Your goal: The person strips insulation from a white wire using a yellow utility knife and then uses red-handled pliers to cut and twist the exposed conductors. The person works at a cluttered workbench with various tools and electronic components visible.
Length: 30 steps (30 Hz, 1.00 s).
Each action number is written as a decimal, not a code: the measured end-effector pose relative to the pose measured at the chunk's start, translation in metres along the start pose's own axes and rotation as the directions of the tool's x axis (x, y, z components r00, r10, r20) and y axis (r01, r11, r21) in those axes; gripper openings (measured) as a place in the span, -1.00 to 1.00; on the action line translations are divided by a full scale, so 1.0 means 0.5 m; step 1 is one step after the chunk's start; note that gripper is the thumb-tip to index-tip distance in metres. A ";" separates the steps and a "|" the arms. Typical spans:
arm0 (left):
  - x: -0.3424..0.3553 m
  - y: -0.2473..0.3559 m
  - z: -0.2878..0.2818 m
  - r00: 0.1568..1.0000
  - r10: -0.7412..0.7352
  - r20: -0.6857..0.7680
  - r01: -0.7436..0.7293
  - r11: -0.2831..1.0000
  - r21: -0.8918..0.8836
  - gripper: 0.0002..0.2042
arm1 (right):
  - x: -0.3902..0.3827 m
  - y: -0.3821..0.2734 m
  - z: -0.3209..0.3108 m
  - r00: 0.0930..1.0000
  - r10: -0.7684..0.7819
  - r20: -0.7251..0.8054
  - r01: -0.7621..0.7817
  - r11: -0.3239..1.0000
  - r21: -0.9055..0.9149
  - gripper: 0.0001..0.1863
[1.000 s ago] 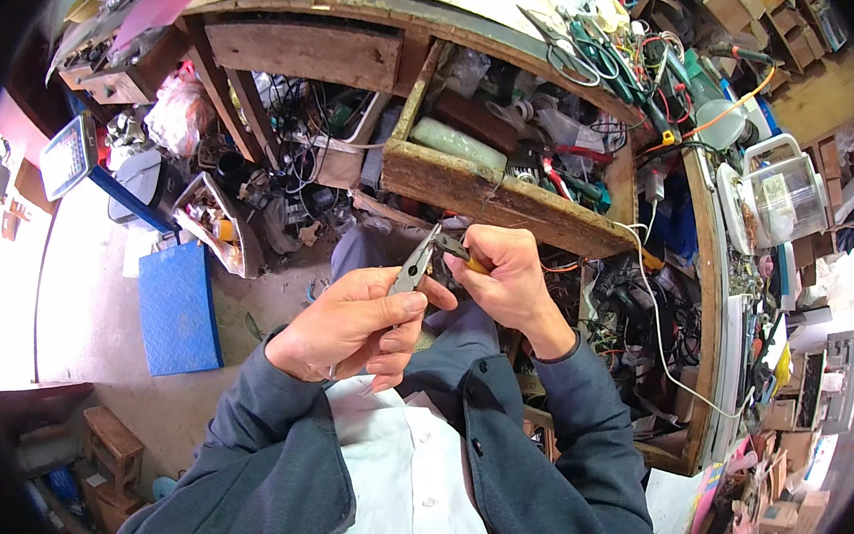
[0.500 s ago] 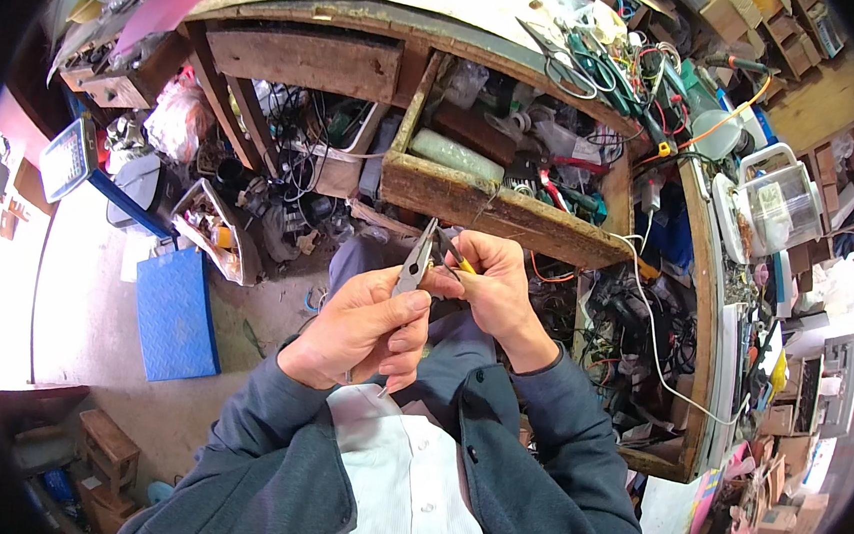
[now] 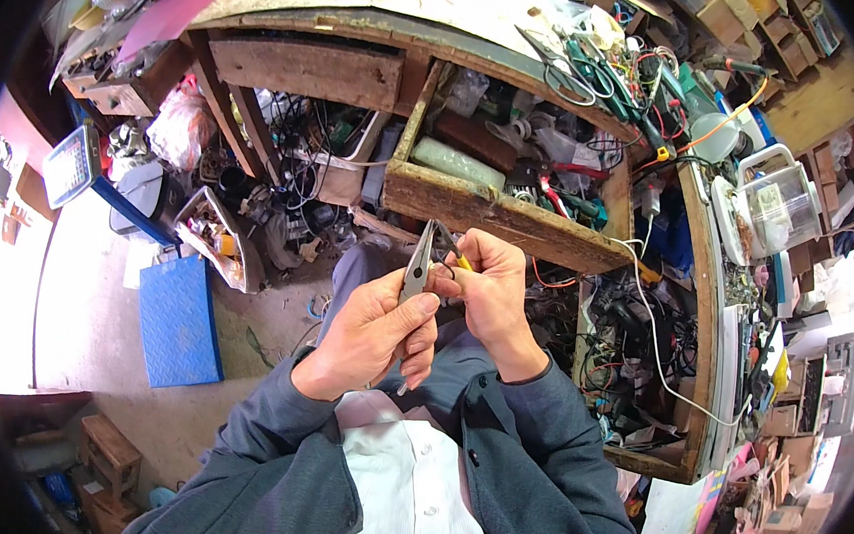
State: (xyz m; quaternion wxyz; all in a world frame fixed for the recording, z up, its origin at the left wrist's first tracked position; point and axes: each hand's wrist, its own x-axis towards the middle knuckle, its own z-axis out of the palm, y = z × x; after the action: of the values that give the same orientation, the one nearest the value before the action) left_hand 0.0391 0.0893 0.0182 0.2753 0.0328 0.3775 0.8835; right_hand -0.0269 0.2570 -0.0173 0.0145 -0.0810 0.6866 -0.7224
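Note:
My left hand [image 3: 372, 328] is wrapped round a pair of long-nose pliers [image 3: 417, 270], whose grey jaws point up and away from me. Beside the jaws, my right hand [image 3: 497, 298] pinches a thin dark piece with a yellow part [image 3: 464, 263]; its exact kind is too small to tell. The dark part runs up to the plier tips and seems to meet them. Both hands are close together over my lap, fingertips nearly touching. Most of the plier handles are hidden in my left palm.
An open wooden drawer [image 3: 502, 211] full of tools and plastic lies just beyond my hands. Scissors [image 3: 566, 77] and wires crowd the bench corner. A blue platform scale [image 3: 180, 323] stands on the floor at left. Tangled cables [image 3: 647, 345] fill the right side.
My left hand and the pliers have shifted slightly to the right, closer to my right hand. The dark piece now angles up to the plier tips. Both hands keep their grip.

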 end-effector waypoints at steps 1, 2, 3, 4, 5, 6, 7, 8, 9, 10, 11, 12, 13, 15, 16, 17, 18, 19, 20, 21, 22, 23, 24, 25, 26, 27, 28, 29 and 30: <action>0.000 0.003 0.001 1.000 -0.005 0.002 0.005 1.000 0.007 -0.72 | 0.003 0.011 -0.006 1.000 -0.010 -0.011 0.009 1.000 -0.023 -0.56; 0.000 0.004 0.001 1.000 -0.009 0.005 0.009 1.000 0.014 -0.72 | 0.005 0.016 -0.010 1.000 -0.019 -0.022 0.018 0.999 -0.047 -0.56; -0.001 0.005 0.001 1.000 -0.013 0.006 0.013 1.000 0.015 -0.72 | 0.006 0.014 -0.012 1.000 -0.028 -0.013 0.027 0.998 -0.057 -0.56; -0.002 0.005 0.000 1.000 -0.016 0.008 0.016 1.000 0.015 -0.72 | 0.007 0.011 -0.013 0.999 -0.036 -0.004 0.036 0.997 -0.068 -0.57; -0.003 0.006 -0.001 1.000 -0.020 0.010 0.020 1.000 0.015 -0.72 | 0.009 0.008 -0.014 0.999 -0.045 0.005 0.045 0.996 -0.078 -0.58; -0.004 0.008 -0.001 0.999 -0.036 0.008 0.036 0.999 0.015 -0.71 | 0.009 0.006 -0.018 0.999 -0.023 0.024 0.026 0.995 -0.097 -0.59; -0.006 0.011 -0.002 0.999 -0.053 0.007 0.053 0.999 0.014 -0.70 | 0.009 0.002 -0.022 0.999 -0.002 0.043 0.007 0.993 -0.117 -0.60; -0.008 0.013 -0.003 0.998 -0.069 0.006 0.069 0.998 0.014 -0.70 | 0.010 -0.002 -0.027 0.998 0.020 0.062 -0.012 0.991 -0.136 -0.61; -0.012 0.016 -0.005 0.996 -0.084 0.005 0.084 0.996 0.006 -0.69 | 0.011 -0.008 -0.033 0.995 0.032 0.099 -0.018 0.989 -0.145 -0.62; -0.017 0.020 -0.006 0.995 -0.098 0.004 0.098 0.995 -0.003 -0.68 | 0.012 -0.017 -0.040 0.990 0.045 0.136 -0.024 0.988 -0.153 -0.63; -0.019 0.021 -0.007 0.994 -0.113 0.003 0.113 0.994 -0.011 -0.68 | 0.014 -0.031 -0.047 0.983 0.057 0.173 -0.029 0.986 -0.162 -0.65; -0.022 0.023 -0.009 0.993 -0.115 0.006 0.115 0.993 -0.018 -0.67 | 0.015 -0.057 -0.049 0.980 0.077 0.182 -0.041 0.980 -0.193 -0.67; -0.025 0.024 -0.010 0.993 -0.118 0.009 0.118 0.993 -0.025 -0.66 | 0.021 -0.048 -0.066 0.983 0.051 0.174 -0.012 0.976 -0.217 -0.68; -0.028 0.024 -0.013 0.992 -0.125 0.017 0.125 0.991 -0.036 -0.65 | 0.025 -0.063 -0.079 0.974 0.047 0.222 0.020 0.957 -0.291 -0.69; -0.026 0.024 -0.015 0.991 -0.130 0.022 0.131 0.991 -0.039 -0.65 | 0.027 -0.068 -0.077 0.966 0.006 0.258 0.082 0.940 -0.330 -0.69; -0.026 0.023 -0.016 0.991 -0.134 0.027 0.136 0.990 -0.043 -0.65 | 0.030 -0.073 -0.075 0.955 -0.033 0.295 0.145 0.919 -0.366 -0.69; -0.026 0.023 -0.016 0.991 -0.133 0.029 0.134 0.990 -0.038 -0.64 | 0.030 -0.078 -0.072 0.940 -0.070 0.334 0.208 0.894 -0.397 -0.68; -0.027 0.023 -0.015 0.991 -0.131 0.031 0.132 0.991 -0.033 -0.64 | 0.028 -0.085 -0.069 0.938 -0.060 0.341 0.201 0.896 -0.395 -0.68; -0.027 0.023 -0.015 0.991 -0.129 0.033 0.130 0.991 -0.028 -0.64 | 0.025 -0.093 -0.065 0.936 -0.050 0.349 0.195 0.898 -0.394 -0.68; -0.027 0.024 -0.015 0.991 -0.131 0.033 0.132 0.991 -0.023 -0.64 | 0.024 -0.097 -0.063 0.933 -0.040 0.357 0.188 0.901 -0.391 -0.68; -0.027 0.025 -0.015 0.990 -0.134 0.034 0.135 0.991 -0.019 -0.64 | 0.024 -0.098 -0.063 0.925 -0.040 0.378 0.203 0.893 -0.402 -0.68; -0.028 0.025 -0.015 0.990 -0.137 0.034 0.137 0.990 -0.014 -0.64 | 0.025 -0.099 -0.064 0.916 -0.041 0.399 0.219 0.884 -0.413 -0.67; -0.027 0.025 -0.015 0.990 -0.138 0.036 0.139 0.990 -0.011 -0.64 | 0.026 -0.101 -0.066 0.908 -0.041 0.418 0.235 0.875 -0.424 -0.67; -0.027 0.024 -0.015 0.989 -0.140 0.037 0.141 0.990 -0.009 -0.64 | 0.028 -0.099 -0.069 0.899 -0.055 0.434 0.263 0.861 -0.436 -0.67; -0.027 0.024 -0.016 0.989 -0.142 0.039 0.142 0.990 -0.007 -0.65 | 0.030 -0.096 -0.072 0.890 -0.069 0.450 0.291 0.846 -0.446 -0.68; -0.026 0.024 -0.016 0.988 -0.146 0.039 0.146 0.989 0.002 -0.65 | 0.031 -0.094 -0.074 0.880 -0.081 0.467 0.319 0.830 -0.457 -0.68; -0.026 0.024 -0.016 0.988 -0.150 0.039 0.150 0.989 0.010 -0.65 | 0.032 -0.097 -0.074 0.876 -0.091 0.473 0.345 0.804 -0.484 -0.69; -0.025 0.024 -0.015 0.987 -0.155 0.039 0.154 0.988 0.019 -0.65 | 0.032 -0.103 -0.073 0.872 -0.100 0.479 0.370 0.777 -0.510 -0.70; -0.026 0.024 -0.015 0.987 -0.156 0.035 0.155 0.988 0.018 -0.66 | 0.032 -0.108 -0.072 0.867 -0.110 0.486 0.394 0.748 -0.534 -0.72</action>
State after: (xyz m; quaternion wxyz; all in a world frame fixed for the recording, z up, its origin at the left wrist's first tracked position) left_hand 0.0426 0.0712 0.0229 0.3501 0.0215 0.3804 0.8557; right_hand -0.0429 0.2933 0.0366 0.0360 -0.3305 0.8460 -0.4168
